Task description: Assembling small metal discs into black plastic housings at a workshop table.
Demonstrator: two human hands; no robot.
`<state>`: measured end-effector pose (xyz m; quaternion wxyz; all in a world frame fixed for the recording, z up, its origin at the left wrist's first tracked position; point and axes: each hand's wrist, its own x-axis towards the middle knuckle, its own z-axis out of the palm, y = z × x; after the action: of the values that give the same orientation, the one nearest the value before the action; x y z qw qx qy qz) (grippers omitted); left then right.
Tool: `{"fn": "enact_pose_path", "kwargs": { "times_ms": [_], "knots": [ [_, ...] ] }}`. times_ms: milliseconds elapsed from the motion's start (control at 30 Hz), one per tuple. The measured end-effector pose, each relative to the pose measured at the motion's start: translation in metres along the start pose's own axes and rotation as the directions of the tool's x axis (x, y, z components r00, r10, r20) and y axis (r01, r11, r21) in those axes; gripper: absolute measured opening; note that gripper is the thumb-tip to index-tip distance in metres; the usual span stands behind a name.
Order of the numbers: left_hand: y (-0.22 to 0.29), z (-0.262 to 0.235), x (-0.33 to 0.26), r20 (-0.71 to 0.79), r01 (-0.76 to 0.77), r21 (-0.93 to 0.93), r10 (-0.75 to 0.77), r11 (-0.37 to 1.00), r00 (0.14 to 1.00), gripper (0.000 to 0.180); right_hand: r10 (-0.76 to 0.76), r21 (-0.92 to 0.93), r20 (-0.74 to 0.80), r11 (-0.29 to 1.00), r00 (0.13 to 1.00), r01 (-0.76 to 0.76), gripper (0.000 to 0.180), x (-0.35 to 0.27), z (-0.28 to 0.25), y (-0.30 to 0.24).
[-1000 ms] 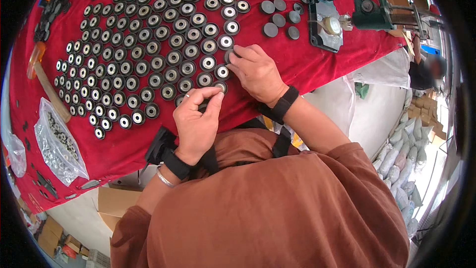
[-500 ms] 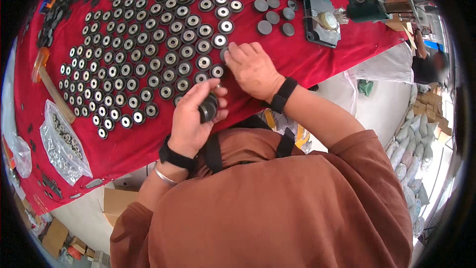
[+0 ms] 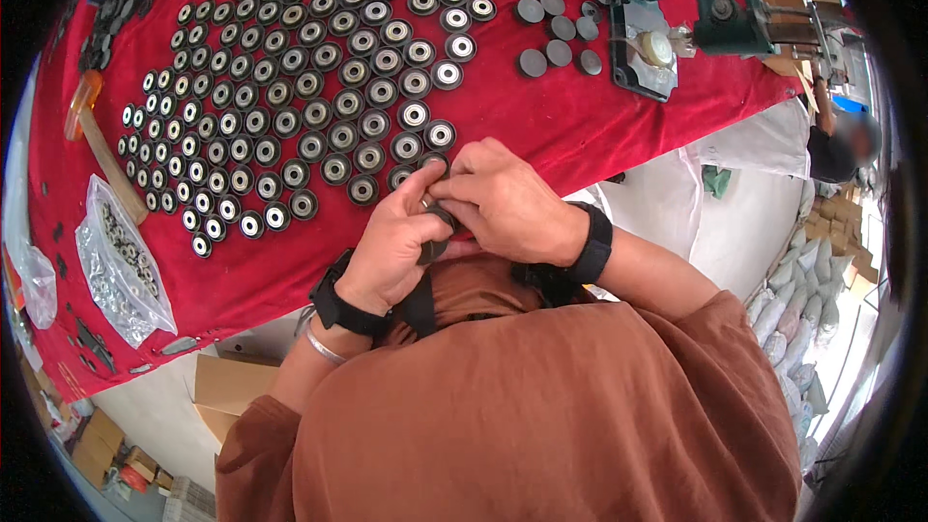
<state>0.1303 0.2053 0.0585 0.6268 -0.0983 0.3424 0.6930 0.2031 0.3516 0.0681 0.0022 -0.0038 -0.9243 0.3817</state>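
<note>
Clutching dark discs (image 3: 434,250) in the curled left hand (image 3: 391,242), near frame centre; meeting it with the bent right hand (image 3: 517,208), unable to tell whether gripping anything. Might drop one through crowded handling, or jostle metal-centred discs (image 3: 441,134) just above by brushing low.

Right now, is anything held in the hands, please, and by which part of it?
The left hand holds dark round pieces, apparently by their rims. Whether the right hand holds anything is hidden.

Shiny metal-centred discs (image 3: 279,91), matt creased cloth (image 3: 551,126)
</note>
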Motion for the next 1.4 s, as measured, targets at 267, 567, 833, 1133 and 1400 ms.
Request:
{"fn": "enact_pose_path", "kwargs": {
  "times_ms": [267,567,833,1133,1400],
  "knots": [
    [-0.005,-0.007,-0.005,-0.047,0.061,0.069,-0.058,0.996,0.997,0.037,0.324,0.289,0.168,0.887,0.931,-0.361,0.008,-0.002,-0.017,-0.013],
    [-0.006,-0.019,-0.006,-0.267,0.048,0.106,-0.018,0.993,0.964,0.021,-0.204,-0.275,-0.373,0.956,0.905,0.102,0.021,0.016,0.012,0.036],
    [-0.008,-0.025,-0.008,-0.297,0.035,0.073,-0.012,0.997,0.955,0.020,-0.220,-0.625,-0.036,0.766,0.975,0.150,0.038,0.004,0.022,0.033],
    [-0.008,-0.029,-0.009,-0.290,0.049,0.028,-0.039,0.998,0.956,0.019,-0.222,-0.665,0.024,0.724,0.975,0.181,0.039,0.013,0.026,0.035],
    [-0.003,-0.025,-0.009,-0.174,0.058,-0.094,-0.073,0.994,0.982,0.023,-0.229,-0.677,0.101,0.698,0.968,0.235,0.031,0.020,0.026,0.034]
  ]
}}
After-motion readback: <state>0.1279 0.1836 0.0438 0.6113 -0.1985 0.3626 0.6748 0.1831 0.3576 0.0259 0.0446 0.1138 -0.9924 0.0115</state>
